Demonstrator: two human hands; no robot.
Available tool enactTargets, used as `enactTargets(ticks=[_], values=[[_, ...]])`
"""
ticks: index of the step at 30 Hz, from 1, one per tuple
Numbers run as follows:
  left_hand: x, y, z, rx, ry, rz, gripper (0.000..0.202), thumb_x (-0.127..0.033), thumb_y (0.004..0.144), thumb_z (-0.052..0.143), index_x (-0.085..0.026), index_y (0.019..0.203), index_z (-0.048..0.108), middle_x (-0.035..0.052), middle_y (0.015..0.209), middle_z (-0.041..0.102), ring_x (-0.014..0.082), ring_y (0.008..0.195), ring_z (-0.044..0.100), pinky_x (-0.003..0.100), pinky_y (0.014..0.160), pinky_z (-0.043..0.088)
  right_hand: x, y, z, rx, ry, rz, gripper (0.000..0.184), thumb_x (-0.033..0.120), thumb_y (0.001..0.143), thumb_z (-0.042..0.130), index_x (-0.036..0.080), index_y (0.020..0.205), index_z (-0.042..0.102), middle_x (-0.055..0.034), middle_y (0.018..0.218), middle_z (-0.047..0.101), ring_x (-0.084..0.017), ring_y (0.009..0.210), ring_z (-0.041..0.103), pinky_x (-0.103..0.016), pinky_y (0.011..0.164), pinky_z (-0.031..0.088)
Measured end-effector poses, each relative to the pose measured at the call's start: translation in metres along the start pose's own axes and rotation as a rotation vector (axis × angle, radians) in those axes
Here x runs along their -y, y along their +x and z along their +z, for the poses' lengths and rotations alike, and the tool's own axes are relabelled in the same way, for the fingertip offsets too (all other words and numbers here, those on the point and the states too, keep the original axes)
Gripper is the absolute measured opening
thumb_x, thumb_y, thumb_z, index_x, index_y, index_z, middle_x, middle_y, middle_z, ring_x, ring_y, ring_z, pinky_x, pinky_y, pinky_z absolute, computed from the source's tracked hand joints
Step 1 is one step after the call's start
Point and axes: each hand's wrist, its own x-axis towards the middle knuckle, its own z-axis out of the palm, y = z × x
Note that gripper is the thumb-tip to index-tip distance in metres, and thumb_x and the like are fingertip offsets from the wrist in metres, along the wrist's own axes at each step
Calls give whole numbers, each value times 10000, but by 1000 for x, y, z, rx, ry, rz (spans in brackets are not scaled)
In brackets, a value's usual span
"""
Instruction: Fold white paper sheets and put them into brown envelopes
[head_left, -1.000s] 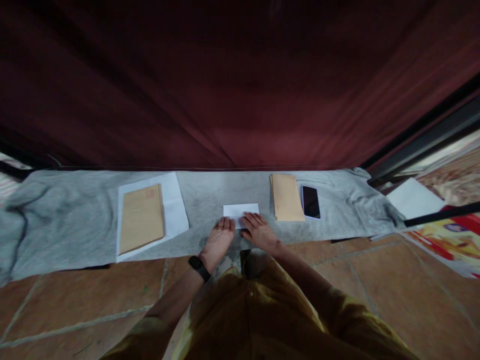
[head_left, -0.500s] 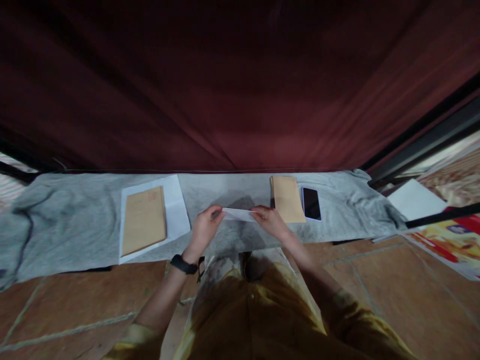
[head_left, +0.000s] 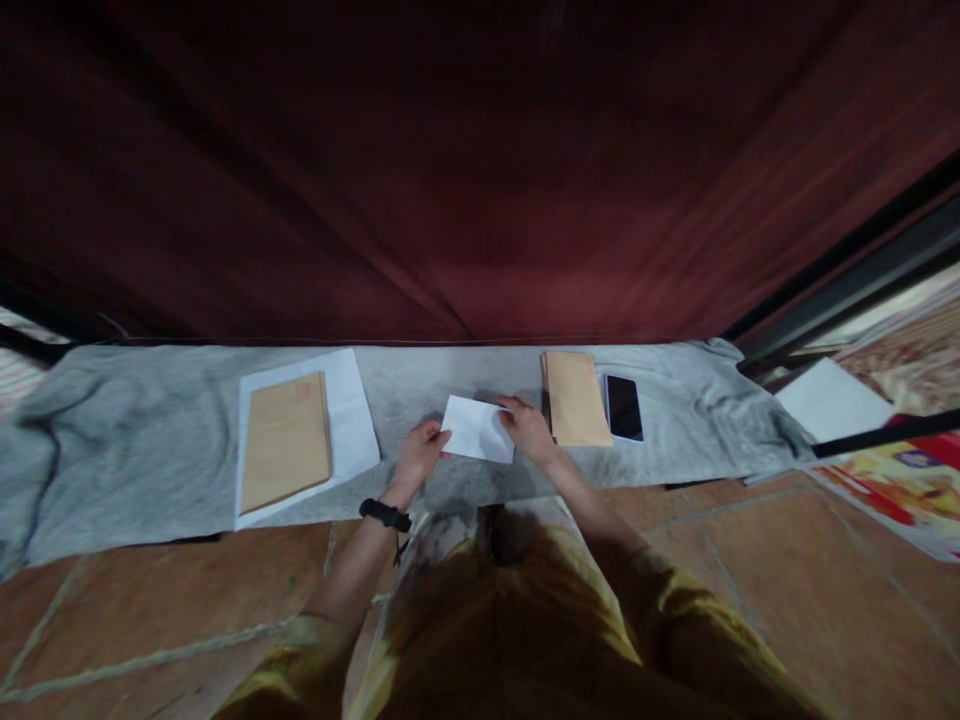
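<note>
Nearest me, a dark wristband (head_left: 385,515) circles my left wrist by the near edge of the grey surface (head_left: 465,365), and beyond it here are my 2 hands: left hand (head_left: 420,455) pinching the left end of the white paper (head_left: 474,430), thumb on top, right hand (head_left: 529,430) gripping near its far right corner. Looks a light grip, and there's the danger: if 1 hand pulls harder, the paper could buckle or crease askew; if my fingertips ease off, it could slip loose. It sits about midway along the surface, between near and far edges; whether it's wholly lifted I can't make out. Long axis runs left to right, nearly along the far edge, right end swung slightly towards me; no front or back that I can spot. Off left, brown envelopes (head_left: 285,440) lie on a white sheet (head_left: 352,410) whose near left corner comes close to the near edge. Further on, right side: another brown stack (head_left: 577,400), a phone (head_left: 624,408) just beside it, and past the far edge, dark red fabric (head_left: 510,290).
</note>
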Motion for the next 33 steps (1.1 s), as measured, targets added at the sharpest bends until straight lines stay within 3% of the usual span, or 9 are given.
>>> enactTargets(ticks=[5,10,16,20,23,28,33], values=[[8,6,3,0,85,-52,157,-315,762,627,-211,678,545,-40,607,603,122,445,539,254,480,427,11,-18,20,20,-173,-220,406,204,1014,470,200,1406,577,-93,1477,561,-224,1384,492,-449,1221,320],[6,6,2,19,203,-92,100,-276,813,597,-205,751,564,-41,596,612,119,416,531,245,475,408,22,-42,42,120,-212,-305,453,320,1052,434,194,1482,496,-81,1585,434,-228,1461,392,-441,1223,307],[-4,-1,7,-15,410,-119,64,-248,864,582,-204,905,604,-3,643,653,167,553,626,258,562,431,20,-59,46,131,-323,-243,453,358,1053,449,235,1485,497,-81,1596,414,-256,1478,361,-490,1219,283],[-13,-15,15,-124,791,-33,273,-287,932,534,-181,1178,585,110,933,741,253,852,717,303,707,474,16,-66,43,79,-352,-178,462,356,1049,458,245,1497,482,-96,1612,384,-264,1486,352,-499,1211,290],[-17,-25,19,-152,981,8,368,-335,977,467,-149,1287,535,165,994,739,301,902,724,326,728,483,14,-71,42,47,-364,-134,467,356,1048,460,242,1501,478,-115,1621,362,-284,1484,356,-522,1196,303],[-16,-28,21,-138,1043,0,395,-339,988,447,-159,1333,516,158,963,743,314,893,726,340,739,493,12,-78,45,-49,-386,-67,495,375,1035,487,231,1508,466,-143,1617,363,-321,1461,382,-550,1168,319],[-12,-23,17,-140,919,-35,396,-350,971,501,-156,1314,530,158,994,747,325,935,724,355,754,495,6,-80,41,-82,-405,-2,502,364,1046,454,187,1515,456,-175,1598,383,-331,1449,390,-548,1172,305]])
